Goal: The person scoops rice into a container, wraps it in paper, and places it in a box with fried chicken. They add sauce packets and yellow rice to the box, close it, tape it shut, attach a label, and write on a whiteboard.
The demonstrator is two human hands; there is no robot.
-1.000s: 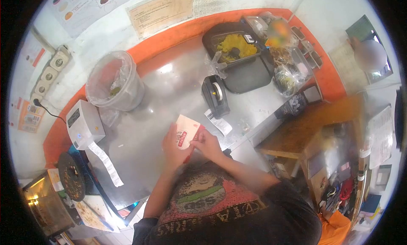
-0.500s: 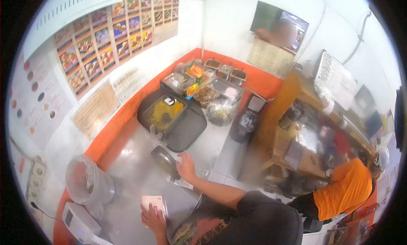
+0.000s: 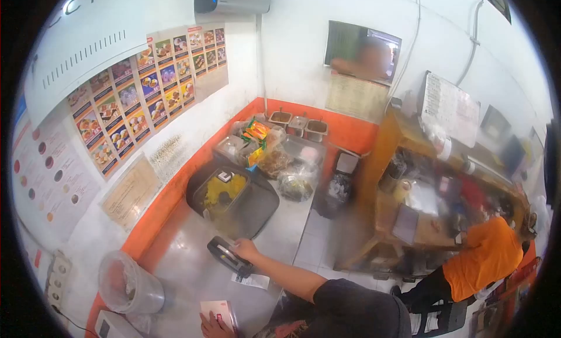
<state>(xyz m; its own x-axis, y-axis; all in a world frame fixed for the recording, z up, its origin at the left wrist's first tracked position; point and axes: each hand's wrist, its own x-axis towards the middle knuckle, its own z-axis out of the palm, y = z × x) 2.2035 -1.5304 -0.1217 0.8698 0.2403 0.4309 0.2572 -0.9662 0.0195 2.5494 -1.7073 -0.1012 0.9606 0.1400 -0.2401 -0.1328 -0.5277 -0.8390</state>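
Note:
My right hand (image 3: pixel 246 249) is closed on the near rim of a black oblong object (image 3: pixel 222 251) whose kind I cannot make out. Under its near end lies a white printed slip of paper (image 3: pixel 255 281). At the bottom of the view, my left hand (image 3: pixel 217 326) rests on a pale pink and white flat packet or pad (image 3: pixel 217 307) with red print, its fingers spread. Just beyond the black object, a dark grey tray (image 3: pixel 266 204) holds a rectangular container of yellow food (image 3: pixel 221 192) with a small white-and-black item on it.
Bagged food (image 3: pixel 296 186) and metal tubs (image 3: pixel 316 127) crowd the counter's far corner. A clear plastic bucket (image 3: pixel 137 291) and a white device (image 3: pixel 111 326) stand at left. Right are a wooden shelf unit (image 3: pixel 380 221) and a person in an orange shirt (image 3: pixel 485 250).
The view has tilted upward. My right hand has gone from hovering beside the black object to gripping its rim, and the object has turned. My left hand stays on the packet.

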